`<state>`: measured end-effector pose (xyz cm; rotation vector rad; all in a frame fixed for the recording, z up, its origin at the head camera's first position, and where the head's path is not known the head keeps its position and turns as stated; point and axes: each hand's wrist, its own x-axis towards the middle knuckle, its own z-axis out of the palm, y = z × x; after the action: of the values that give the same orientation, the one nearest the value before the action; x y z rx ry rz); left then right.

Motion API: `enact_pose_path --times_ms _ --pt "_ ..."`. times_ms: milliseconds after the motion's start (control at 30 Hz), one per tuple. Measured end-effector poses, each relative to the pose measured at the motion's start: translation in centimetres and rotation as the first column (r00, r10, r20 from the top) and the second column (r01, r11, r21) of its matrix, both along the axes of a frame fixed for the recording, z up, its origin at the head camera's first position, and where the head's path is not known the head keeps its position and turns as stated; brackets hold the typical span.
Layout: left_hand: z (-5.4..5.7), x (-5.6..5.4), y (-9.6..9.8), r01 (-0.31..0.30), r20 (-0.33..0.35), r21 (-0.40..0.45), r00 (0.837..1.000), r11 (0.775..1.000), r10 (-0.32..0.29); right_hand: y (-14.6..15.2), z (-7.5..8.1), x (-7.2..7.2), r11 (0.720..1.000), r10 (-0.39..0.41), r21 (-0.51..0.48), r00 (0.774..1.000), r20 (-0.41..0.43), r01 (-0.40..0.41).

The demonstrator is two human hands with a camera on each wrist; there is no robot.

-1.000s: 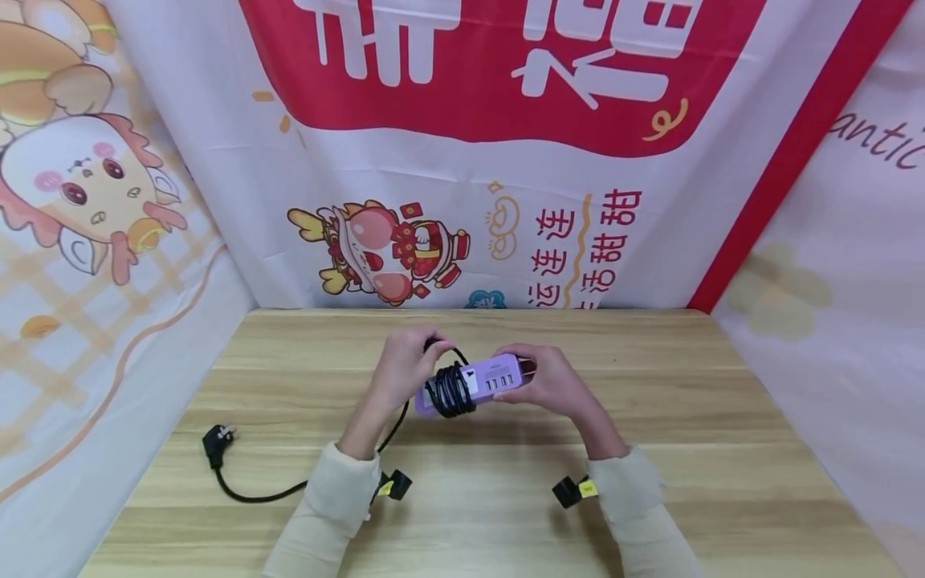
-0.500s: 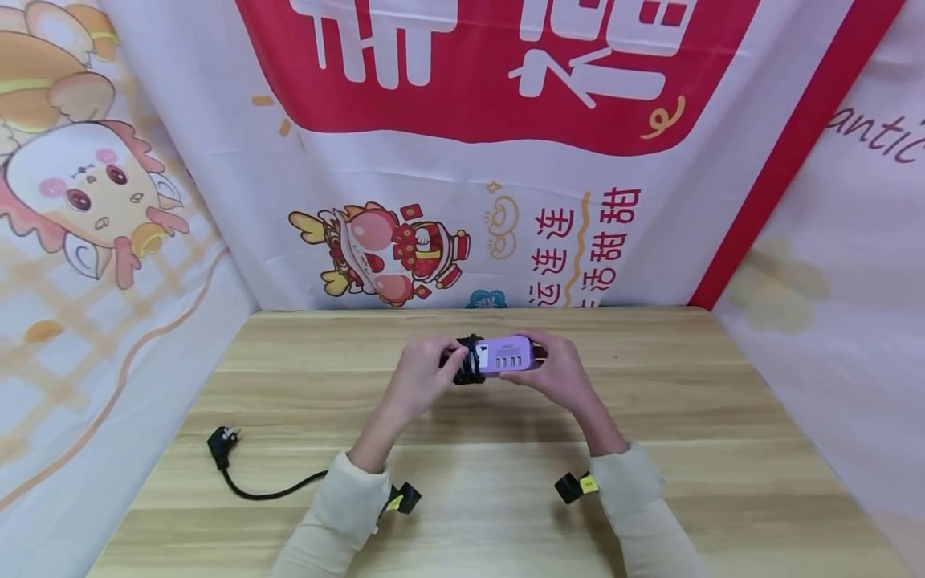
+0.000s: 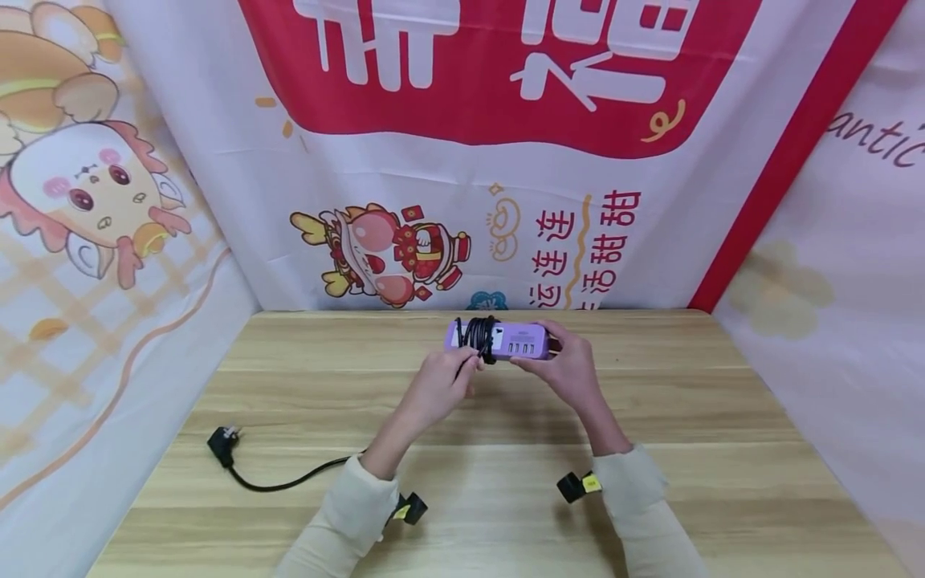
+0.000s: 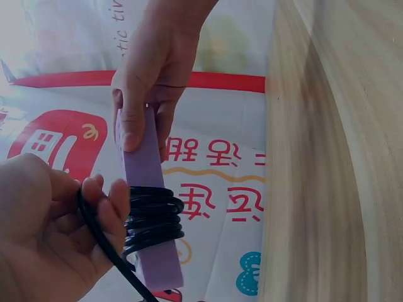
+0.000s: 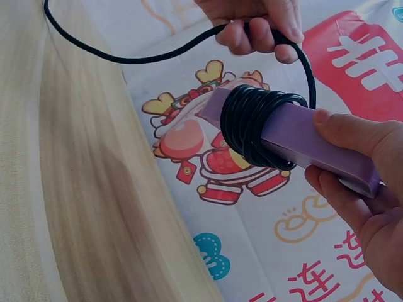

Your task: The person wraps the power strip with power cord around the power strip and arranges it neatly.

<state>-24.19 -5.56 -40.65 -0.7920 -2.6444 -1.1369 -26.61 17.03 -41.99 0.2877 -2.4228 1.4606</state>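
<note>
A purple power strip (image 3: 526, 340) with several USB ports is held up over the far part of the table. My right hand (image 3: 573, 363) grips its right end, thumb on one side and fingers on the other, as the right wrist view shows. Several turns of black cord (image 5: 255, 126) wrap round the strip's other half. My left hand (image 3: 441, 384) pinches the cord's free length just in front of the coil; in the left wrist view the cord (image 4: 101, 236) runs through its curled fingers. From there the cord trails down to the black plug (image 3: 223, 445) lying on the table at left.
The wooden table (image 3: 650, 514) ends at a printed cloth backdrop (image 3: 405, 160), close behind the power strip. More printed cloth hangs at both sides. A small black wrist camera (image 3: 571, 487) sits by the right cuff, another (image 3: 414, 508) by the left.
The power strip and both hands have moved right and away. My left hand has passed the cord round the strip, from behind it to the near side. The plug has stayed nearly in place.
</note>
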Motion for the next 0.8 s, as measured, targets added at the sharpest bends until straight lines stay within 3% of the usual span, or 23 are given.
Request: enact_pose_path --times_ms 167,300,400,467,633,800 --pt "-0.8 -0.2 0.2 0.059 -0.001 -0.047 0.998 0.997 -0.059 0.2 0.2 -0.2 0.998 -0.036 -0.055 0.999 0.009 0.036" --pt "-1.3 -0.4 0.2 0.114 0.090 -0.038 0.990 0.993 -0.110 0.4 0.6 -0.2 0.984 -0.051 -0.168 0.994 0.097 0.066" --pt "-1.5 -0.5 0.5 0.171 0.168 -0.028 0.972 0.985 -0.164 0.6 0.9 -0.1 0.955 -0.063 -0.277 0.984 0.168 0.108" --pt "-1.7 -0.7 0.6 0.197 0.186 -0.028 0.964 0.980 -0.189 0.7 1.0 -0.1 0.939 -0.065 -0.321 0.978 0.197 0.127" --pt "-2.4 -1.2 0.8 0.196 0.188 -0.005 0.963 0.981 -0.192 0.6 1.1 -0.2 0.913 -0.045 -0.385 0.973 0.226 0.132" --pt "-3.9 -1.8 0.6 0.201 0.188 -0.063 0.964 0.978 -0.186 0.8 1.4 -0.1 0.863 -0.048 -0.475 0.965 0.259 0.171"
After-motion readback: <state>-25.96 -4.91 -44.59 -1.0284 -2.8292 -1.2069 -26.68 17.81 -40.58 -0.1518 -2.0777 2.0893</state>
